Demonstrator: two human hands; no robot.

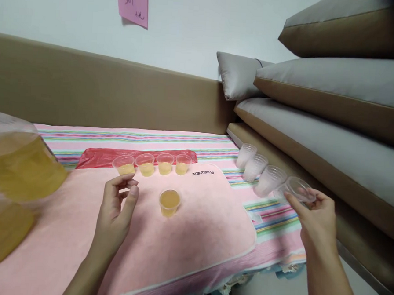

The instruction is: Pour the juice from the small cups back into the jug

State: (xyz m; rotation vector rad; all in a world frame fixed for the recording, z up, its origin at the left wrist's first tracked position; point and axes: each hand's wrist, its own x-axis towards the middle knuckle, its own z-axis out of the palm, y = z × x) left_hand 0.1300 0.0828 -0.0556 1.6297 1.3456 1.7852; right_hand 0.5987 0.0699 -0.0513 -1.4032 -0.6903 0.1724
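Note:
My right hand (317, 211) pinches the rim of a clear plastic cup (299, 189) at the right, beside stacked clear cups (270, 181). My left hand (116, 207) is raised over the pink mat with its fingers loosely bent, thumb and fingertips apart and nothing between them. Just beyond its fingertips stands a small cup of yellow liquid (124, 165), partly hidden by the fingers. It begins a row with further part-filled cups (165, 164). Nearer to me, between my hands, a fuller cup of yellow liquid (169, 202) stands alone on the mat.
Large clear containers of yellow liquid (20, 169) stand at the left. A red plastic bag (97, 157) lies behind the cup row. The pink mat (205, 236) covers a striped cloth (272, 222). Cushions (335, 84) are piled along the right, and a pink note (133, 4) hangs on the wall.

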